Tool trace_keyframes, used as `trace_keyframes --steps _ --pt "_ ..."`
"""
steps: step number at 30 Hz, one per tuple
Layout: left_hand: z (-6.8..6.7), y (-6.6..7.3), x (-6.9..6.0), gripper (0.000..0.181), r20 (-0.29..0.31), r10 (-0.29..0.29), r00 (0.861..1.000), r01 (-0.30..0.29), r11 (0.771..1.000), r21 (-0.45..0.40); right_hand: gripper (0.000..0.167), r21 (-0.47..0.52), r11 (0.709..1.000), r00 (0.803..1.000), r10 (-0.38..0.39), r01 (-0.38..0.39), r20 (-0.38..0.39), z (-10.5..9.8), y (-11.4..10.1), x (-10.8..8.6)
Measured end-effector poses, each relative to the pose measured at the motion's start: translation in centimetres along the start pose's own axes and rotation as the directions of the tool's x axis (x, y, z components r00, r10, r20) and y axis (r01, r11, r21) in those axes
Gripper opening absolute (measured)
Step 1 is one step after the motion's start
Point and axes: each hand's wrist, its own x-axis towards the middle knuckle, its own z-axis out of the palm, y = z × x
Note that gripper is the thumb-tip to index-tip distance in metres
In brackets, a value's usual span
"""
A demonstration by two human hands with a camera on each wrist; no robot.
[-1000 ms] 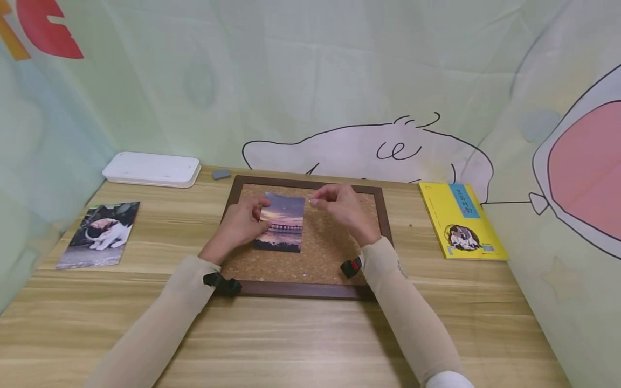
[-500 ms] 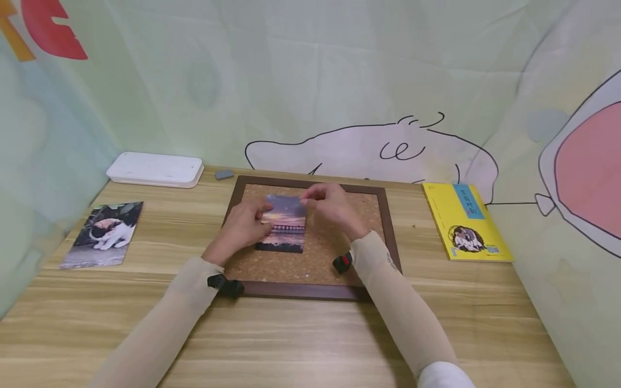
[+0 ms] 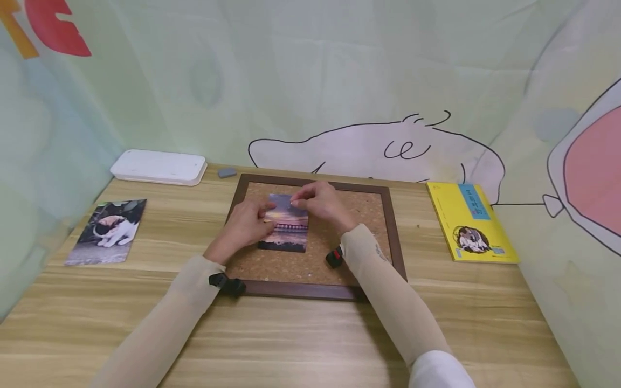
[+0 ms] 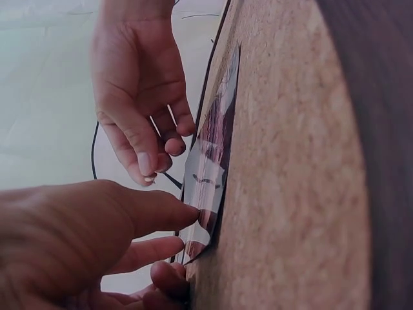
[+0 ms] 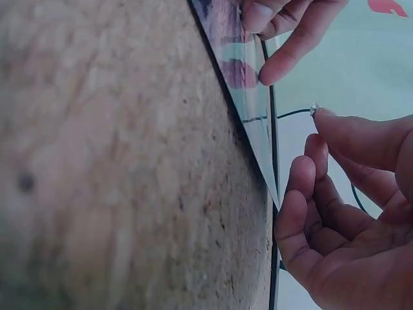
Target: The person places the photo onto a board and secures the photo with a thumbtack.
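Observation:
A sunset photo point(image 3: 288, 237) showing a long pier lies on a cork board point(image 3: 339, 264) with a brown frame. My left hand point(image 3: 247, 223) holds it down at its left edge; in the left wrist view the thumb and a finger point(image 4: 161, 252) touch the photo's glossy surface. Over the photo's upper part is my right hand point(image 3: 322, 202), pinching a small clear push pin point(image 5: 314, 110) between thumb and index finger. In the left wrist view the push pin point(image 4: 150, 179) appears above the photo, apart from it. The right hand's other fingers are loosely bent.
To the left lies a cat photo point(image 3: 109, 231). A white case point(image 3: 159, 167) and a grey eraser-like block point(image 3: 227, 172) sit at the back left. On the right is a yellow book point(image 3: 470, 223). Printed cloth hangs behind the table.
My right hand has moved left with the push pin, from beside the photo's top right corner to over its upper part. The left hand stays on the photo.

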Motion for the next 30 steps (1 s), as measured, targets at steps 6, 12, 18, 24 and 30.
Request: trace_keyframes --steps 6,12,18,24,30 --pt "0.0 0.0 0.1 0.050 0.001 0.008 1.000 -0.008 1.000 -0.006 0.011 -0.057 0.998 1.000 -0.008 0.009 0.020 0.2 -0.2 0.7" --pt "0.0 -0.1 0.1 0.049 0.006 0.011 1.000 -0.011 1.000 -0.016 0.011 -0.069 0.998 0.999 0.004 -0.002 0.032 0.6 -0.1 1.3" --pt "0.1 -0.3 0.1 0.050 0.016 0.022 1.000 -0.022 1.000 -0.007 0.011 -0.064 0.998 0.999 -0.001 0.003 0.037 0.7 -0.1 1.6" --pt "0.2 -0.3 0.1 0.050 0.020 0.018 1.000 -0.018 1.000 -0.008 0.011 -0.111 0.994 0.999 0.010 -0.005 0.051 0.9 -0.1 1.7" --pt "0.2 -0.3 0.1 0.050 0.012 0.028 1.000 -0.028 1.000 -0.006 0.010 -0.092 0.995 0.999 0.028 -0.025 0.024 1.1 0.0 1.9"
